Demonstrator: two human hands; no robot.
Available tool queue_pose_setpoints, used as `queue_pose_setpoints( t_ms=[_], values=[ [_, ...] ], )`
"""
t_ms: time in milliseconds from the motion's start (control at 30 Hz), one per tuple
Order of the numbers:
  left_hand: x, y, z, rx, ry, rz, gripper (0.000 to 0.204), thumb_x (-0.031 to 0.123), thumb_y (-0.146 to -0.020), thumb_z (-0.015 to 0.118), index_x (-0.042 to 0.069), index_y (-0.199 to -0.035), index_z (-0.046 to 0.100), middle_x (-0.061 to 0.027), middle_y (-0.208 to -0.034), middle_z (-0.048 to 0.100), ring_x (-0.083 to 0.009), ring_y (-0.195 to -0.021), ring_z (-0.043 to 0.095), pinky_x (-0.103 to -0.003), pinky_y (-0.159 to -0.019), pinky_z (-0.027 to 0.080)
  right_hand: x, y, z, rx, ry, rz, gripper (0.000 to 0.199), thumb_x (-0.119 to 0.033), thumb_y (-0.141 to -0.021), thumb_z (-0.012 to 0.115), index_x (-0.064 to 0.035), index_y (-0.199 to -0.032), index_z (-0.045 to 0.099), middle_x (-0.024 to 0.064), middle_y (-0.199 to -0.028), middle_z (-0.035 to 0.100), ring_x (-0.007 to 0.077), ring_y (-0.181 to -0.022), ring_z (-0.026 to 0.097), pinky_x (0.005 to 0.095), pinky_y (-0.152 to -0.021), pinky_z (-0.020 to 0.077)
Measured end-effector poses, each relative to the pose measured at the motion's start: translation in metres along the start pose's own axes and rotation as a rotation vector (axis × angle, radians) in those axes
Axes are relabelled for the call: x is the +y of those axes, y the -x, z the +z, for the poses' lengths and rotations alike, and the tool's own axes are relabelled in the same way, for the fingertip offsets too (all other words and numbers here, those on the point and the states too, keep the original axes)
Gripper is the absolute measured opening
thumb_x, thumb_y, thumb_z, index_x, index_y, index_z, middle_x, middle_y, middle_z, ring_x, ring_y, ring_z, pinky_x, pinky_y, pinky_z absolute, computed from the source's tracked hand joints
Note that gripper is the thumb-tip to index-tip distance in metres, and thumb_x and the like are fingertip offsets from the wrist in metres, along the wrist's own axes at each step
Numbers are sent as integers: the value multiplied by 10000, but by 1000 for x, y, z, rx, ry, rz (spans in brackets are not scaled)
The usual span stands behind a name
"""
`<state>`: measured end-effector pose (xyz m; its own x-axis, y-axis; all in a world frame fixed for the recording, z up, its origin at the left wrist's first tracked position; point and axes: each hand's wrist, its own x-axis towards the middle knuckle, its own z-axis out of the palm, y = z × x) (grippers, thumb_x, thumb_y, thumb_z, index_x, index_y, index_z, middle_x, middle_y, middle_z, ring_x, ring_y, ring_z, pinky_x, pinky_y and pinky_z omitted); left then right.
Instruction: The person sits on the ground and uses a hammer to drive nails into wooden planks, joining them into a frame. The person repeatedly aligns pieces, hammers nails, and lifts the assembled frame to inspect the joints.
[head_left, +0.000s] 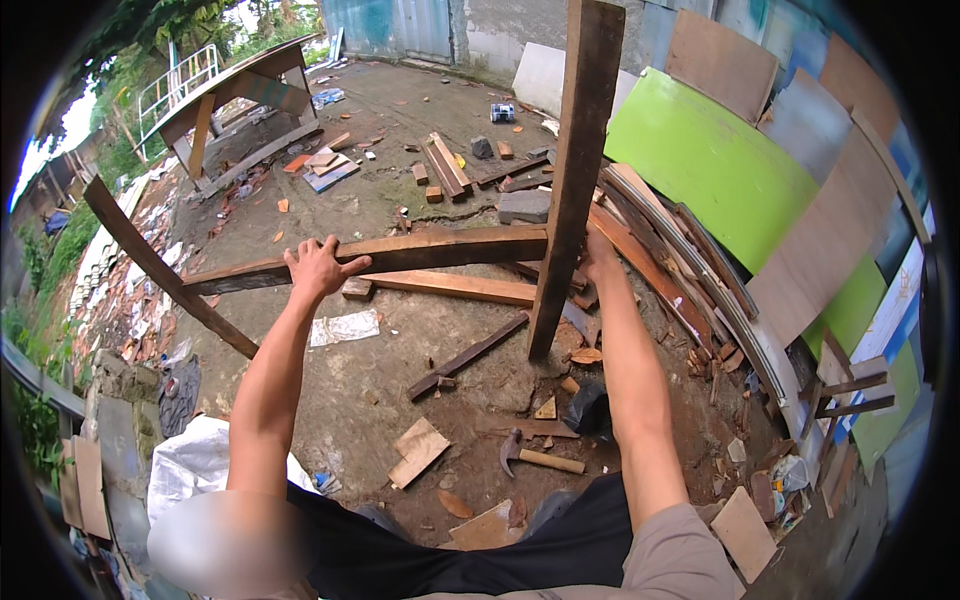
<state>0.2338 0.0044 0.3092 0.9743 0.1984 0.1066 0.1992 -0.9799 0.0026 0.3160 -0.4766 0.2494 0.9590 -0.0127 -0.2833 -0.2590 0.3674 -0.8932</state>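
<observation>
An H-shaped wooden frame stands before me, made of a tall right post [577, 130], a left post [150, 245] and a crossbeam [440, 249] joining them. My left hand [322, 270] lies over the crossbeam, fingers curled across its top and thumb stretched along it. Against the right side of the right post, close to the joint, is my right hand [598, 258]; its fingers are partly hidden, but it seems to grip the wood. A claw hammer [545, 461] with a wooden handle lies on the ground between my feet and the frame.
Loose timber [450, 288] and offcuts [418, 452] litter the ground. Long planks [660, 270] pile up at the right, beside a green panel [710, 165] leaning on the wall. A white sack [190, 465] lies at near left. A wooden table-like structure [235, 90] stands far left.
</observation>
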Motion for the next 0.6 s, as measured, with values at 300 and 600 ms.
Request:
queue_pose_setpoints(
  t_ms=[300,600],
  values=[
    [0,-1,-2,-47,33,-36,996,888,-744,528,140,-1402,535,-217,-1392,503,-350,-1399,376,-632,-1138,166,8,-16,-6,-37,-94,-45,265,-346,-984,597,-108,-913,691,-17,-723,599,115,-634,549,278,-539,443],
    [-1,8,1,-42,57,-59,1063,896,-731,527,169,-1500,429,-215,-1536,376,-359,-1491,241,-648,-1181,121,-2,3,12,69,70,-59,245,-333,-971,560,-122,-944,683,15,-828,629,158,-769,584,350,-700,478]
  ],
)
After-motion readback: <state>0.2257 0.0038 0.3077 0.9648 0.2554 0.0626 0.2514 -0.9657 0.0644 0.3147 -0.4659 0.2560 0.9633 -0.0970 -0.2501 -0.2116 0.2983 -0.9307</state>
